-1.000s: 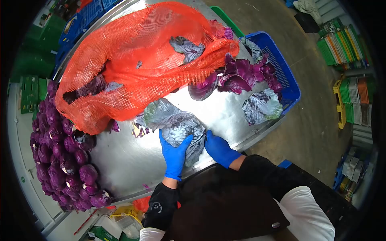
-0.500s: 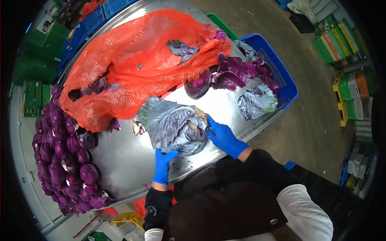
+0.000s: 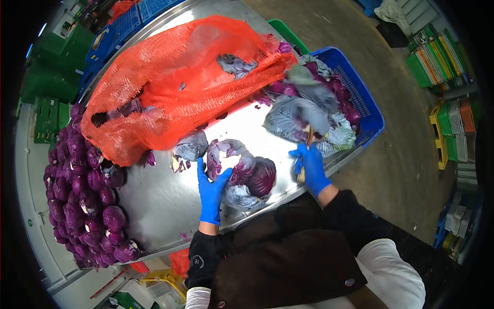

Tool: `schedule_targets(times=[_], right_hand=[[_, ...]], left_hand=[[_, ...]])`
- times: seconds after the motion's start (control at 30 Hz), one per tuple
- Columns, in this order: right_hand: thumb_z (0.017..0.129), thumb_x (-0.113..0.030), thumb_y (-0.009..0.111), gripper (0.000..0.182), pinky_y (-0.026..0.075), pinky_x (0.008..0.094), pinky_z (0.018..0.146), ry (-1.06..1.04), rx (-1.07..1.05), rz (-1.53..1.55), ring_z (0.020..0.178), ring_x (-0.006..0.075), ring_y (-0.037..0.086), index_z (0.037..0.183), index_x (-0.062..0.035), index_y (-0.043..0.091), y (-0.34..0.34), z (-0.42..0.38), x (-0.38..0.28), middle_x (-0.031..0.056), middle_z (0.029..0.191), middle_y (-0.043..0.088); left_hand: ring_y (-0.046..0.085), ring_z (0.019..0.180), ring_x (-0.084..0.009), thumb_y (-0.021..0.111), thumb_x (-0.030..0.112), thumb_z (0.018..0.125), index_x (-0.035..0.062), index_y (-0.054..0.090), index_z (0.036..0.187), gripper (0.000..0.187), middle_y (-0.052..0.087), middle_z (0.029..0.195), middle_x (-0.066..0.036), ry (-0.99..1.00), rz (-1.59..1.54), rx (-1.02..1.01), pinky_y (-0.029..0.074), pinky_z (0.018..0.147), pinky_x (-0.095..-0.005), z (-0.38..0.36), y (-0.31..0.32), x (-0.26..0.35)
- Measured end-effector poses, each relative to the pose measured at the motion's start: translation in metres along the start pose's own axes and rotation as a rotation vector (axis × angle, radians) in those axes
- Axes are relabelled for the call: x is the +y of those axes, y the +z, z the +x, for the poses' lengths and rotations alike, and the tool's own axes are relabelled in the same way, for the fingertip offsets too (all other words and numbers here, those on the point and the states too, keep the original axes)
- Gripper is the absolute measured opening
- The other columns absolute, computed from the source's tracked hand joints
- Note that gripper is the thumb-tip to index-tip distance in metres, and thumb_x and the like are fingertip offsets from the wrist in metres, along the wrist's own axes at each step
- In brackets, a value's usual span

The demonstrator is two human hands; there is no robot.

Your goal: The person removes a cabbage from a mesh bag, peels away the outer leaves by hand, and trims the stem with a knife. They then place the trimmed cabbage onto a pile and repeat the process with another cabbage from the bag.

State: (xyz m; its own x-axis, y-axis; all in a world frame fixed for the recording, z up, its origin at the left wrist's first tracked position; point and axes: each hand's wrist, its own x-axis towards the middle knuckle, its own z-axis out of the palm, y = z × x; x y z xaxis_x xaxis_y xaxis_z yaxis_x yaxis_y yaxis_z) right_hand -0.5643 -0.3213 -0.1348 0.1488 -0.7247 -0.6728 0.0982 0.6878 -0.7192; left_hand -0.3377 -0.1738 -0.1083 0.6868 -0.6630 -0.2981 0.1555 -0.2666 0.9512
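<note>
My left hand (image 3: 213,193), in a blue glove, rests with thumb and fingers spread against the left side of a red cabbage (image 3: 231,160) with a pale cut patch. A loosened purple leaf (image 3: 262,177) hangs on its right side. My gloved right hand (image 3: 312,167) is closed around a knife with a yellowish handle (image 3: 301,174), its blade partly hidden. Just above it, blurred grey-purple outer leaves (image 3: 298,116) lie or move beside the blue crate (image 3: 360,92).
A red mesh bag (image 3: 175,87) spreads over the metal table's (image 3: 154,211) back. Many peeled cabbages (image 3: 74,195) are piled at the left. Stacked crates (image 3: 440,54) stand on the floor at the right.
The large outer leaves have left the cabbage and are now at the right by the crate. My right hand has moved right. The purple head is exposed, and my left hand has shifted up against it.
</note>
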Motion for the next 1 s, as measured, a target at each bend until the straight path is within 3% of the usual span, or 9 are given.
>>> schedule_targets(times=[0.03,0.1,0.23,0.37,0.43,0.7,0.73,0.8,1.0], right_hand=[[0.090,-0.015,0.056,0.017,0.032,0.0243,0.031,0.012,-0.030,0.038,0.037,0.0085,0.042,0.105,-0.0065,0.052,-0.002,-0.009,0.013,0.0102,0.082,0.067],[0.088,-0.015,0.060,0.037,0.053,0.0281,0.060,-0.228,-0.245,-0.143,0.064,0.0177,0.064,0.121,-0.0013,0.049,0.021,-0.060,0.013,0.0148,0.090,0.068],[0.090,-0.026,0.059,0.046,0.049,0.0338,0.085,-0.668,-0.387,-0.742,0.102,0.0270,0.062,0.129,-0.0036,0.049,0.065,-0.041,-0.015,0.0191,0.120,0.058],[0.089,-0.034,0.058,0.055,0.049,0.0392,0.083,-0.795,-0.544,-0.951,0.097,0.0352,0.060,0.135,-0.0093,0.043,0.088,-0.003,-0.039,0.0193,0.121,0.056],[0.089,-0.040,0.056,0.058,0.050,0.0405,0.082,-0.843,-0.578,-1.082,0.098,0.0355,0.060,0.136,-0.0097,0.041,0.090,0.002,-0.021,0.0190,0.118,0.057],[0.090,-0.039,0.050,0.054,0.052,0.0450,0.068,-0.760,-0.419,-1.661,0.076,0.0370,0.064,0.132,-0.0050,0.042,0.123,-0.017,-0.029,0.0177,0.117,0.056],[0.092,-0.034,0.048,0.043,0.052,0.0418,0.067,-1.239,-0.443,-1.545,0.077,0.0344,0.065,0.126,-0.0061,0.048,0.110,0.019,-0.005,0.0202,0.115,0.057],[0.090,-0.038,0.051,0.037,0.050,0.0467,0.070,-0.612,-0.219,-1.469,0.082,0.0378,0.063,0.098,-0.0038,0.063,0.114,0.062,-0.050,0.0238,0.088,0.064],[0.084,-0.035,0.060,0.039,0.050,0.0454,0.074,-0.595,-0.310,-1.495,0.086,0.0379,0.063,0.109,-0.0057,0.058,0.096,0.040,-0.027,0.0202,0.097,0.064]], left_hand=[[0.043,0.122,-0.0255,0.084,0.021,0.067,0.0004,0.025,0.142,0.098,0.039,0.136,-0.017,0.025,0.048,0.018,0.038,0.101,-0.0357,0.000,-0.001,-0.001],[0.042,0.123,-0.0261,0.085,0.021,0.065,0.0003,0.026,0.142,0.098,0.038,0.137,-0.017,0.105,0.124,-0.011,0.037,0.102,-0.0361,-0.002,0.005,0.006],[0.036,0.130,-0.0290,0.087,0.022,0.059,-0.0008,0.028,0.140,0.102,0.033,0.141,-0.019,0.328,0.358,-0.063,0.031,0.107,-0.0387,0.004,0.015,0.005],[0.028,0.135,-0.0337,0.088,0.027,0.058,-0.0006,0.024,0.142,0.109,0.024,0.146,-0.024,0.184,0.194,-0.323,0.028,0.109,-0.0414,0.024,-0.004,0.012],[0.021,0.138,-0.0392,0.087,0.035,0.057,0.0002,0.018,0.144,0.117,0.017,0.147,-0.029,0.405,0.619,-0.156,0.025,0.110,-0.0445,0.016,0.007,0.013],[0.022,0.135,-0.0437,0.085,0.038,0.058,0.0008,0.017,0.144,0.115,0.015,0.147,-0.030,0.433,0.798,0.026,0.031,0.106,-0.0479,0.012,0.042,0.013],[0.023,0.135,-0.0429,0.087,0.037,0.056,0.0006,0.021,0.142,0.114,0.016,0.147,-0.029,0.367,0.772,0.019,0.030,0.107,-0.0481,0.008,0.044,0.021],[0.023,0.135,-0.0424,0.088,0.036,0.054,0.0005,0.023,0.141,0.114,0.017,0.147,-0.028,0.424,0.733,0.024,0.029,0.108,-0.0480,-0.005,0.039,0.014],[0.021,0.138,-0.0372,0.089,0.027,0.049,0.0095,0.029,0.142,0.112,0.019,0.149,-0.022,0.523,0.560,-0.312,0.025,0.112,-0.0442,0.010,-0.012,0.017]])
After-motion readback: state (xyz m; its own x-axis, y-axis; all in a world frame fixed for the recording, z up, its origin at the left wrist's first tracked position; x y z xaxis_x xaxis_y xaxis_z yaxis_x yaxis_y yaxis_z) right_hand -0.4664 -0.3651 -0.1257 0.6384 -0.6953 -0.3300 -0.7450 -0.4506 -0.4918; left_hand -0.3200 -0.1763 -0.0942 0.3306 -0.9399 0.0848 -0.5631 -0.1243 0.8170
